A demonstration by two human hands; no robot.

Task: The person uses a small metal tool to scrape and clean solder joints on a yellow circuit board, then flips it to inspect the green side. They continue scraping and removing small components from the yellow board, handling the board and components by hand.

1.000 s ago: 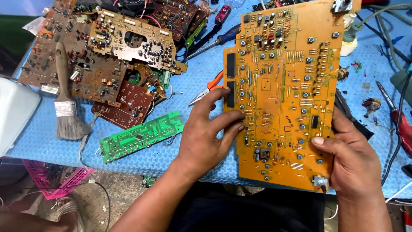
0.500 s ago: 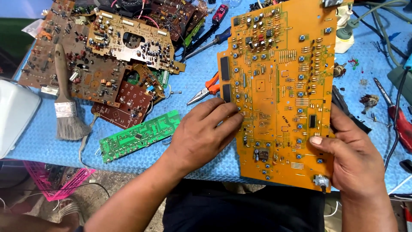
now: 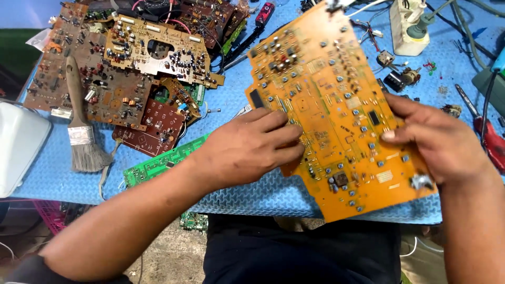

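A large orange circuit board (image 3: 326, 94) is held tilted above the blue mat (image 3: 263, 192), its top leaning left. My left hand (image 3: 247, 150) grips its left edge, fingers lying across the face. My right hand (image 3: 442, 139) holds its right side, thumb pressed on the front. Small components dot the board's surface.
A heap of brown circuit boards (image 3: 131, 68) lies at the back left, with a green board (image 3: 158, 163) in front and a paintbrush (image 3: 81, 126) beside it. A white box (image 3: 18, 150) sits at far left. A red-handled tool (image 3: 486, 134), cables and small parts lie at the right.
The orange board has been rotated anticlockwise and lifted closer to the camera. Both hands moved with it and kept their grip.
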